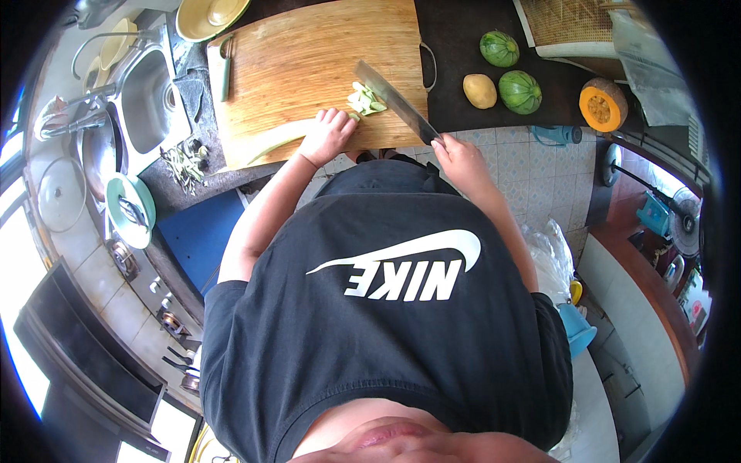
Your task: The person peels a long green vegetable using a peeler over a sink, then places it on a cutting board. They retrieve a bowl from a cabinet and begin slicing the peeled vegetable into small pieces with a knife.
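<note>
A peeled, pale green long vegetable (281, 138) lies across the near edge of the bamboo cutting board (289, 58). My left hand (329, 136) grips it near its right end, whose cut tip shows beside the fingers. My right hand (463, 162) is closed around the handle of a cleaver-like kitchen knife (396, 103), its blade slanting up to the left over the board. Between the blade and my left hand sits a small pile of cut pale green slices (365, 99). A peeler with a green handle (225, 78) rests at the board's left side.
Dark peelings (186, 165) lie on the counter left of the board, beside the steel sink (147, 87). A yellow bowl (211, 17) stands at the upper left. Right of the board are two round green squashes (520, 92), a potato (479, 91) and a cut pumpkin (603, 105).
</note>
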The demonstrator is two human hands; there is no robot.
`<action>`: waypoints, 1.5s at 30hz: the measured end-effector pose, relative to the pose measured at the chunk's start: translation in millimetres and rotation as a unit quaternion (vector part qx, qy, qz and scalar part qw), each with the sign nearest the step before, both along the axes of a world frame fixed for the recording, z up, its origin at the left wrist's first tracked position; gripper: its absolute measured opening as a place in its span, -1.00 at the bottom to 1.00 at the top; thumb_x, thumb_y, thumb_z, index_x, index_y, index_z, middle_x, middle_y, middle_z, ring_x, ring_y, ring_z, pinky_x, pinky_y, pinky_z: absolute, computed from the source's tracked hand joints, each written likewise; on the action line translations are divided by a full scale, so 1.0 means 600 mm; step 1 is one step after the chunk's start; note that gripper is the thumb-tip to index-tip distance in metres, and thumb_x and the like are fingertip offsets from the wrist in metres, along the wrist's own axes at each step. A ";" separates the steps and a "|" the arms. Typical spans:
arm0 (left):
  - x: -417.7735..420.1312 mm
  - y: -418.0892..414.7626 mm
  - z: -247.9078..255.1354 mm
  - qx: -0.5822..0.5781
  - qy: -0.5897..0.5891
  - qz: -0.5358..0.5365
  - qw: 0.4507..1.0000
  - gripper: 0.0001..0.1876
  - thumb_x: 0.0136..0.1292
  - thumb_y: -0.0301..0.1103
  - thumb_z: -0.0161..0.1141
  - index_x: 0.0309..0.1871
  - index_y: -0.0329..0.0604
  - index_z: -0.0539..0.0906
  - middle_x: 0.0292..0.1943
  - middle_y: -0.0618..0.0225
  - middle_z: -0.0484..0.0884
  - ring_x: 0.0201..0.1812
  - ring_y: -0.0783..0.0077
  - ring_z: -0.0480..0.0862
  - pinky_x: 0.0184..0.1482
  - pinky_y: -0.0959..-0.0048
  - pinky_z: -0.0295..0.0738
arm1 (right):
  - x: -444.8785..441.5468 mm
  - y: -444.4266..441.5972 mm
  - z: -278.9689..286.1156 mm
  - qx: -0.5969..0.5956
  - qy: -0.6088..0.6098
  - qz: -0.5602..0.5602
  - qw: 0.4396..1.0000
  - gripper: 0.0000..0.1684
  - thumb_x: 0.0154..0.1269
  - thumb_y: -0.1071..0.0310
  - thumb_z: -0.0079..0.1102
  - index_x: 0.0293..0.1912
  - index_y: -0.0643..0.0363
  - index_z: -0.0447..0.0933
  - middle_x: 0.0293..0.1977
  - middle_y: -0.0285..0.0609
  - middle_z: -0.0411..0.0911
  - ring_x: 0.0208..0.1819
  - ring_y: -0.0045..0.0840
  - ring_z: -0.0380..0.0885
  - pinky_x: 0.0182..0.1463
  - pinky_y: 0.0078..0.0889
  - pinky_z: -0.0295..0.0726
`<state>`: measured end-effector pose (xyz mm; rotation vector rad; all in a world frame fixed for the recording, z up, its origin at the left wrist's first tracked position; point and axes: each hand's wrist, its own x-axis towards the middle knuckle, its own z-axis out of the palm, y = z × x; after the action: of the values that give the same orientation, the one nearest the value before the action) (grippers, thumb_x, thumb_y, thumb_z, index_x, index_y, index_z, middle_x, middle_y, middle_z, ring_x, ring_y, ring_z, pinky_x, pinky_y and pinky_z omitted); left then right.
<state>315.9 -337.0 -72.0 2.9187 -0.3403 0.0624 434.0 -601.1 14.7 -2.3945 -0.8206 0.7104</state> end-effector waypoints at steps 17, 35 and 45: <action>0.003 0.018 0.002 -0.214 -0.087 0.062 0.971 -0.82 -0.02 -0.54 0.22 -0.33 -0.20 0.48 -0.32 0.19 0.48 -0.24 0.14 0.53 -0.20 0.29 0.50 | 0.026 -0.008 -0.004 0.001 -0.013 -0.003 1.000 -0.72 0.35 0.20 -0.03 -0.36 0.22 0.42 -0.54 0.06 0.52 -0.44 -0.01 0.53 -0.37 -0.01 0.48; 0.011 0.026 0.009 -0.118 0.014 0.020 0.993 -0.89 0.14 -0.43 0.07 -0.26 -0.20 0.49 -0.27 0.16 0.45 -0.18 0.14 0.50 -0.16 0.30 0.48 | 0.039 -0.005 0.005 -0.018 -0.019 0.017 1.000 -0.74 0.35 0.20 -0.04 -0.32 0.19 0.45 -0.49 0.03 0.55 -0.40 -0.04 0.54 -0.33 -0.02 0.51; 0.015 0.013 0.002 -0.247 0.013 0.187 0.951 -0.90 0.08 -0.56 0.06 -0.31 -0.23 0.46 -0.38 0.14 0.49 -0.27 0.04 0.53 -0.18 0.26 0.45 | 0.042 -0.002 0.010 -0.019 -0.021 0.022 0.999 -0.74 0.35 0.21 -0.04 -0.32 0.20 0.45 -0.49 0.04 0.55 -0.39 -0.03 0.54 -0.32 -0.01 0.50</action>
<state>324.8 -328.9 -70.8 2.4397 0.2130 0.1427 459.4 -602.5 20.6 -2.4399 -0.8883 0.7003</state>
